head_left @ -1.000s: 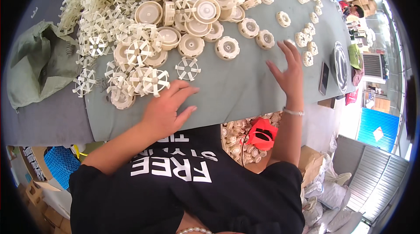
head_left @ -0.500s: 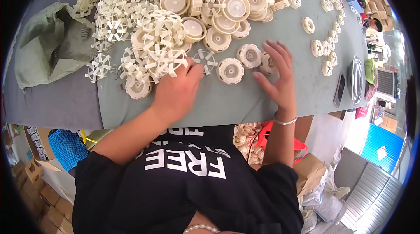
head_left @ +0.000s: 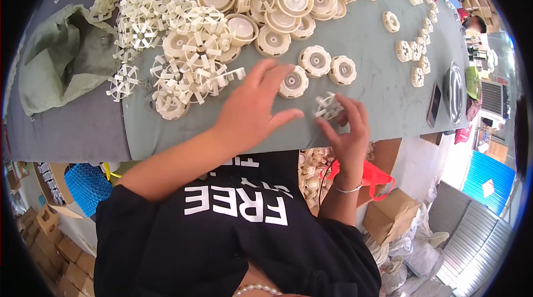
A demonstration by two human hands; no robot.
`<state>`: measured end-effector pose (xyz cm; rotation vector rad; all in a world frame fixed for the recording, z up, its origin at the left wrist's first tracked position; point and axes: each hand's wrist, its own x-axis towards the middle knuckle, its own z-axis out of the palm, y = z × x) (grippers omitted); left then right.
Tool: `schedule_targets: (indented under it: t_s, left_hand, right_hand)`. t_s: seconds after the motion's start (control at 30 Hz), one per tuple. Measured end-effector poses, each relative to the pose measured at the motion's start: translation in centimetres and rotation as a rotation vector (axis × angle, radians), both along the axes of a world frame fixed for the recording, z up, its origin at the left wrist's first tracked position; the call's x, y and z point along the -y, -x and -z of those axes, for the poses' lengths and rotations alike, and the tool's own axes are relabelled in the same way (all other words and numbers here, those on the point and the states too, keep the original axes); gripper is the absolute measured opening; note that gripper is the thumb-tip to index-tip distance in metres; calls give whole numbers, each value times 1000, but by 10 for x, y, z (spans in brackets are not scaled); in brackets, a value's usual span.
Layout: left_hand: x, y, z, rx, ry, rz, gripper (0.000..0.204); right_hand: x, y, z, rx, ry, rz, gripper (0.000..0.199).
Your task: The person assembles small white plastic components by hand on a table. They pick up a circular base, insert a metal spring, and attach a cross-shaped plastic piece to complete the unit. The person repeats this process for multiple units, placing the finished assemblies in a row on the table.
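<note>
The person's right hand (head_left: pixel 348 130) is closing its fingertips loosely round a cream spoked wheel piece (head_left: pixel 328 106) lying on the grey-green table cover (head_left: pixel 377 86), just below a row of round discs. The left hand (head_left: pixel 250 109) is hovering flat, fingers spread and holding nothing, its fingertips reaching toward the nearest ribbed disc (head_left: pixel 293 82). To my eye the thing to get right is a pinch on the wheel's rim rather than its thin spokes, with the disc kept flat while the two are brought together.
</note>
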<state>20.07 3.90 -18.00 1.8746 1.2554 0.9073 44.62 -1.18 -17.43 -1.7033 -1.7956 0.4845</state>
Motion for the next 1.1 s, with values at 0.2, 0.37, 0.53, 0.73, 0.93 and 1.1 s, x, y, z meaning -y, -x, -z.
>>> schedule_targets:
  t_s: [0.2,0.37,0.53,0.73,0.93,1.1]
  left_hand:
    - [-1,1,23,-130,40,177,75]
    - [18,26,27,-51,1,223,84]
    - [14,34,11,77,198,227,80]
    - [16,25,24,121,114,168,60]
    - [12,24,24,139,55,171,58]
    - [38,49,22,-39,-193,335,47]
  right_hand:
    - [-1,-8,-2,-77,27,-11,63]
    - [-2,7,-15,-227,22,-197,64]
    - [-24,26,-32,-108,69,-375,58]
    - [-44,35,-32,-33,165,-497,50]
    - [-41,36,-17,-147,245,-473,52]
    - [-22,-13,-35,-65,345,-465,56]
